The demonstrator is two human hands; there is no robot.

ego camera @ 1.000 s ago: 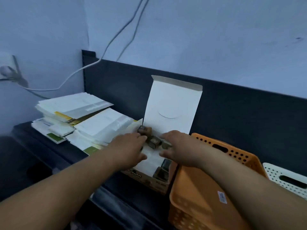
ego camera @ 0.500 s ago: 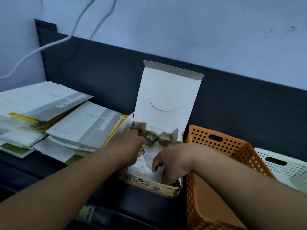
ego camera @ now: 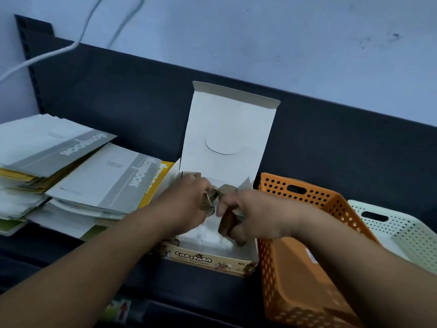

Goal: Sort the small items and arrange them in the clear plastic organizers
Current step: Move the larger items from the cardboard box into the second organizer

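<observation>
Far left, two white cables (ego camera: 42,56) hang down the wall above the dark back panel (ego camera: 118,91) of the shelf. Under them lies a loose heap of booklets (ego camera: 94,181). I can read the same title on three covers, two grey and one yellow.

My left hand (ego camera: 186,204) reaches over the left side of the one cardboard box (ego camera: 212,259), which stands open on the shelf between the booklets and the baskets. Its fingers are curled, pinching a ringed trinket (ego camera: 206,202) (brown, with a thin wire loop hanging below it). The box's single lid (ego camera: 227,129) stands upright behind my hands, leaning toward the back panel.

At the rear of the box I count three more loose brown trinkets (ego camera: 228,188): one at the left corner, one half hidden behind my left fingers, one toward the right. The blur keeps me from saying what they are.

My right hand (ego camera: 255,218) is over the right half of the box, close to the left hand but not touching it. Its fingers are wrapped round one long brown trinket (ego camera: 224,224), held above the pale lining.

To the right are two perforated baskets side by side. The orange basket (ego camera: 295,268) stands just beside the box, under my right forearm, and the white basket (ego camera: 397,230) is beyond it.
</observation>
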